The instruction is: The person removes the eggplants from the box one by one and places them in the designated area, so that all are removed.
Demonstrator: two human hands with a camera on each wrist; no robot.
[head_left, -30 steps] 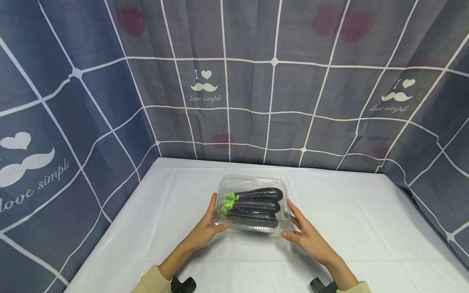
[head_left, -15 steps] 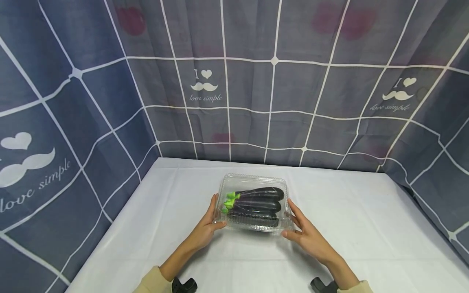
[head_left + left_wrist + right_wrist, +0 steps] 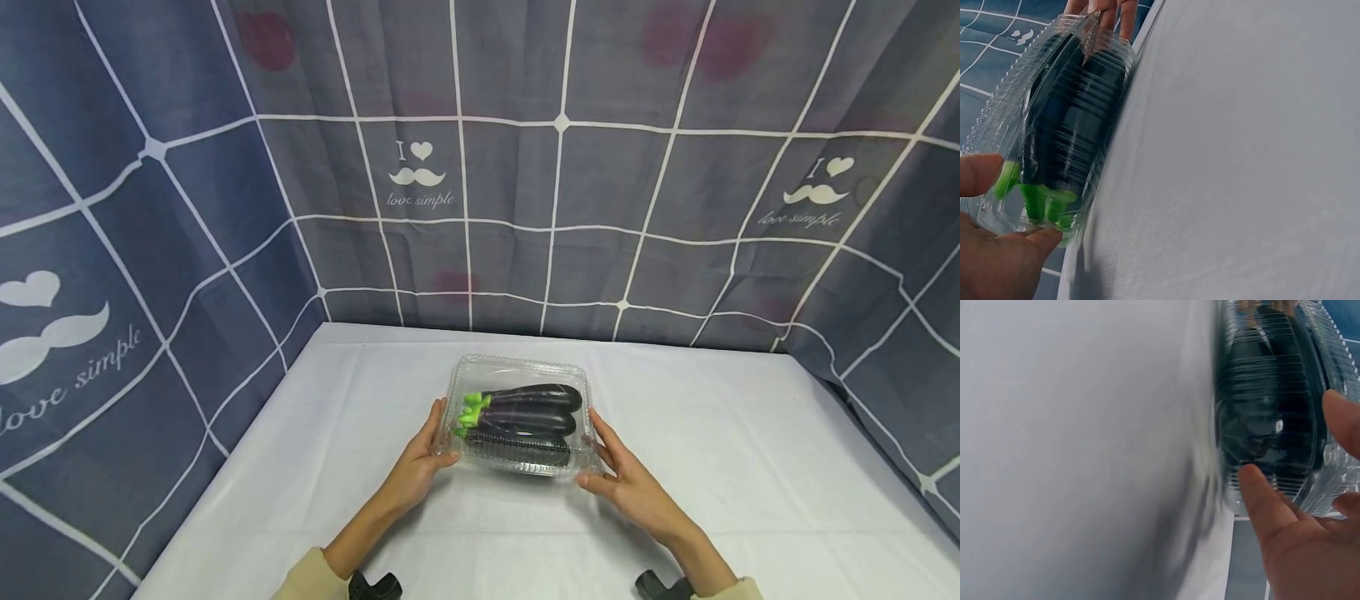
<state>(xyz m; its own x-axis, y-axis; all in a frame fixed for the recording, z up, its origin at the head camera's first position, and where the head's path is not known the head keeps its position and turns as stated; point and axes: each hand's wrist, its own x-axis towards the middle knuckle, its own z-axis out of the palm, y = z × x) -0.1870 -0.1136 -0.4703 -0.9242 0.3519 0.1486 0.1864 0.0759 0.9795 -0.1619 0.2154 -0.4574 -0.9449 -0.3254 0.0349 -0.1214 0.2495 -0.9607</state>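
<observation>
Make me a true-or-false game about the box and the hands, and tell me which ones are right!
1. Dark eggplants lie inside the clear box. True.
2. The left hand and right hand hold opposite sides of the box. True.
3. The green ends point toward the right hand. False: toward the left hand.
4. The tabletop is red. False: white.
5. The backdrop has white lines. True.

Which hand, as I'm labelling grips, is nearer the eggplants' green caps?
Left: the left hand grips the plastic clamshell beside the green caps; the right hand grips its opposite side.
</observation>
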